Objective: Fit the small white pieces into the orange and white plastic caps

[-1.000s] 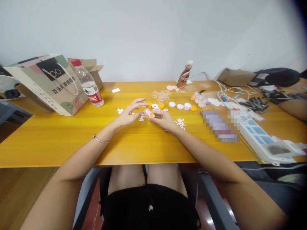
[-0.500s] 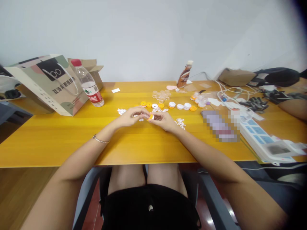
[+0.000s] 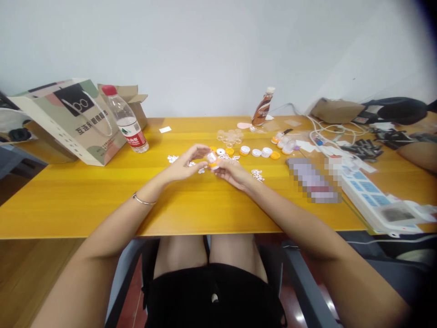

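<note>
In the head view, my right hand (image 3: 232, 172) pinches a small clear capsule-like container (image 3: 212, 158) by its orange and white base. The clear part tilts up and towards the left. My left hand (image 3: 187, 165) sits just left of it, thumb and fingers apart in a C shape with nothing gripped. Small white pieces (image 3: 173, 159) lie left of the hands, and white cut-out pieces (image 3: 257, 175) lie to the right. Behind, a row of round orange and white caps (image 3: 245, 150) stretches across the table, with clear round cups (image 3: 230, 136) farther back.
To the left stand a paper bag (image 3: 85, 123), a water bottle (image 3: 131, 130) and a cardboard box (image 3: 139, 109). A coffee bottle (image 3: 262, 109) is at the back. On the right lie a blurred-out phone-like object (image 3: 312, 180), a power strip (image 3: 368, 191), cables and dark parts (image 3: 363, 149).
My left fingers have opened and come away from the container. It now points upward in my right hand, its clear part showing.
</note>
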{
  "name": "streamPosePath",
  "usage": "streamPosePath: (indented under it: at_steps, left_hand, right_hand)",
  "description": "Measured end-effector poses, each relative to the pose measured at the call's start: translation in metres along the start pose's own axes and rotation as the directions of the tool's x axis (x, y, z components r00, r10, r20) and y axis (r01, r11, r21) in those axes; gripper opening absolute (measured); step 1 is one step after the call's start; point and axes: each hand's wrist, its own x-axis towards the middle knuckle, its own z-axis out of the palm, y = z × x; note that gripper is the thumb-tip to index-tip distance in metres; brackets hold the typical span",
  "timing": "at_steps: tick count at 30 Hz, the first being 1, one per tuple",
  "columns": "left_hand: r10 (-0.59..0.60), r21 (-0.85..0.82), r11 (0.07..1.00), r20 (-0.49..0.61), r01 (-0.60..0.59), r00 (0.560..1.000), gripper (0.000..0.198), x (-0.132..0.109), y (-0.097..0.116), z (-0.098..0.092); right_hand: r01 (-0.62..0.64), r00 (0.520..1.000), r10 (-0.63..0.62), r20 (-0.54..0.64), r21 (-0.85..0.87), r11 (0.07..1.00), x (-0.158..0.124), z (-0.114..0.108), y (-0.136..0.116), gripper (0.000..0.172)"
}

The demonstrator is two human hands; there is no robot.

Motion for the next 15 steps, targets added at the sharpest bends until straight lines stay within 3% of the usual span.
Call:
streamPosePath:
  at_steps: [2, 3, 5, 7, 8, 11, 13, 15]
  left_hand:
    - [-0.036, 0.087, 0.995, -0.177, 0.052, 0.983, 0.028, 0.002, -0.005, -0.004]
    - [-0.06, 0.134, 0.986, -0.296, 0.104, 0.953, 0.024, 0.003, -0.008, -0.006]
    - [-0.122, 0.156, 0.96, -0.513, 0.232, 0.85, 0.019, 0.004, -0.013, -0.011]
    - [-0.209, 0.09, 0.939, -0.621, 0.333, 0.755, 0.017, 0.005, -0.016, -0.016]
    - [-0.247, 0.049, 0.932, -0.638, 0.359, 0.729, 0.016, 0.005, -0.017, -0.017]
    - [-0.288, -0.004, 0.928, -0.641, 0.371, 0.712, 0.016, 0.006, -0.018, -0.019]
    - [-0.281, -0.006, 0.934, -0.628, 0.356, 0.726, 0.016, 0.006, -0.018, -0.017]
    - [-0.254, 0.016, 0.944, -0.604, 0.33, 0.756, 0.016, 0.006, -0.017, -0.016]
  right_hand:
    - [0.026, 0.995, -0.009, -0.1, 0.165, 0.986, 0.003, -0.003, -0.006, 0.013]
    - [0.055, 0.989, -0.027, -0.144, 0.198, 0.979, 0.004, -0.006, -0.01, 0.011]
    - [0.102, 0.974, -0.062, -0.22, 0.175, 0.979, 0.005, -0.015, -0.02, 0.007]
    - [0.136, 0.947, -0.104, -0.305, 0.086, 0.987, 0.008, -0.028, -0.031, 0.008]
    - [0.152, 0.926, -0.132, -0.353, 0.03, 0.988, 0.011, -0.037, -0.036, 0.009]
    - [0.154, 0.819, -0.271, -0.506, -0.262, 0.953, 0.023, -0.071, -0.053, 0.013]
    - [0.094, 0.676, -0.424, -0.602, -0.501, 0.86, 0.034, -0.101, -0.064, 0.016]
    - [-0.014, 0.607, -0.529, -0.593, -0.674, 0.739, 0.045, -0.132, -0.072, 0.02]
